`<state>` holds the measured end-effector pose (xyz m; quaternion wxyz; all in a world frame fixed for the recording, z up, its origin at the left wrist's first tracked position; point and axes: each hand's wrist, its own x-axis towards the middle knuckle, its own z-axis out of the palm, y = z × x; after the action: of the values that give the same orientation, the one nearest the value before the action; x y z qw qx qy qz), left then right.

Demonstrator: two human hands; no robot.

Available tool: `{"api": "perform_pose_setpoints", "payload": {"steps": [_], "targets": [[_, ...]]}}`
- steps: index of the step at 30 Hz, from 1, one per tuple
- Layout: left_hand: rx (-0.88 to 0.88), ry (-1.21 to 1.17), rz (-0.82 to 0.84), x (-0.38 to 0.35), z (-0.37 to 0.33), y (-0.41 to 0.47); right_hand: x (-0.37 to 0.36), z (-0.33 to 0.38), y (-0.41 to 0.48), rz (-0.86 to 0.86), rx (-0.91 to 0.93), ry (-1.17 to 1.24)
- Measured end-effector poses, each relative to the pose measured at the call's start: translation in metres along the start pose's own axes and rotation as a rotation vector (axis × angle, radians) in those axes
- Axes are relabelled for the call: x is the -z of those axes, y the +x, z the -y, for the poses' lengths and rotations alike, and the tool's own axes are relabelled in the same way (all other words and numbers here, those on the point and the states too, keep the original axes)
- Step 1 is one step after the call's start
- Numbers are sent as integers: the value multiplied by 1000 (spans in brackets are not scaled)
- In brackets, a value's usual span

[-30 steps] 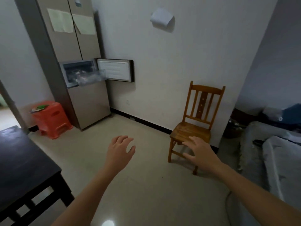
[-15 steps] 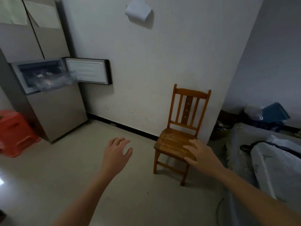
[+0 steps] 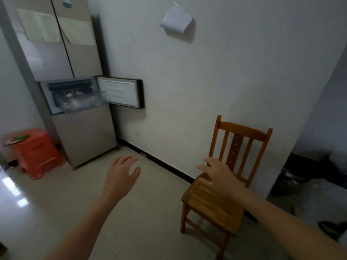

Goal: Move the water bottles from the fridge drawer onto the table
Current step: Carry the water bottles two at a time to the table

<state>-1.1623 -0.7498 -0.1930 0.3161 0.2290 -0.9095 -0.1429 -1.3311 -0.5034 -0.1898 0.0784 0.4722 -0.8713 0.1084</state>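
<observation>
**Far across the floor from the fridge drawer [image 3: 82, 103], both hands empty**

Up left, past the orange stool [image 3: 37, 152], the clear fridge drawer juts from the fridge [image 3: 84, 132], well apart from both hands; its contents are too blurred to pick out water bottles. My left hand [image 3: 121, 177] hangs over the floor, fingers loosely spread, holding nothing. My right hand [image 3: 218, 177] hovers before the wooden chair [image 3: 242, 139], fingers spread, likewise empty.
</observation>
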Motion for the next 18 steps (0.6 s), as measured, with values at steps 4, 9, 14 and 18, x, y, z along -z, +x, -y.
{"api": "perform_pose_setpoints", "payload": {"steps": [4, 9, 14, 18], "targets": [[101, 63, -32, -8, 9, 18, -16, -21, 51, 17, 115, 16], [179, 116, -64, -12, 41, 43, -49, -24, 118, -49, 244, 17], [196, 183, -141, -18, 83, 77, -72, -14, 189, -118, 392, -53], [256, 162, -199, -24, 118, 123, -77, -10, 253, -136, 453, -70]]}}
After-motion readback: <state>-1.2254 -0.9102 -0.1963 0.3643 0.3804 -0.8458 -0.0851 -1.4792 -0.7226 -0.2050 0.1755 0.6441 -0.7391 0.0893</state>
